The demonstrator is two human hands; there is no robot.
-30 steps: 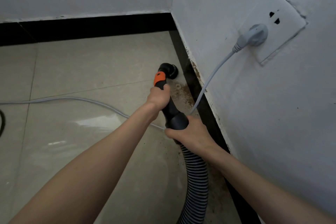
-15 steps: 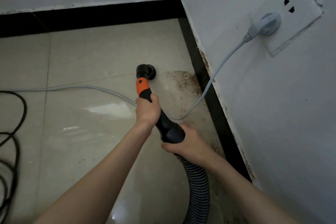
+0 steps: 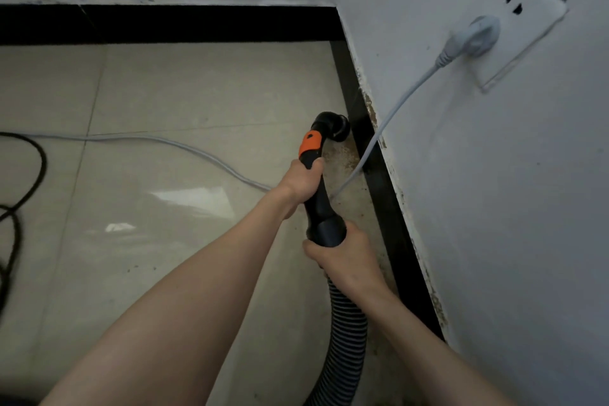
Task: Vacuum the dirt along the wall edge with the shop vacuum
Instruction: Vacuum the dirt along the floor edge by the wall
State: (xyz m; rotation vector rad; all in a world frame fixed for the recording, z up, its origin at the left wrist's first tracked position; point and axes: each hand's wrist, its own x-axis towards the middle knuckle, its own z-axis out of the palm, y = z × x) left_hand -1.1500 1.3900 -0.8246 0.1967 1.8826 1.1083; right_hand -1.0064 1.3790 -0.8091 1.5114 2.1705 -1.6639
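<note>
I'm mid-sweep: my left hand (image 3: 304, 181) and right hand (image 3: 342, 257) both grip the wand (image 3: 318, 204), nozzle (image 3: 333, 127) against the baseboard (image 3: 379, 171). Next I'd draw it back over the dirt (image 3: 342, 156), minding the cord (image 3: 389, 122).

Corner of the room where I stand. Two white-painted walls (image 3: 494, 208) meet at a vertical line right of centre. A black skirting strip (image 3: 197, 25) runs along the foot of both walls; on the right-hand wall its upper edge shows chipped paint and brown stains. The floor (image 3: 197, 92) is laid with large glossy beige tiles, with grout lines visible and a pale patch of reflected light (image 3: 194, 201) near the middle. A white wall socket plate (image 3: 527, 20) is set in the right wall, carrying a grey plug (image 3: 478, 36) whose grey cable (image 3: 131, 139) trails across the tiles. A black cable (image 3: 36, 171) loops at the left edge.
</note>
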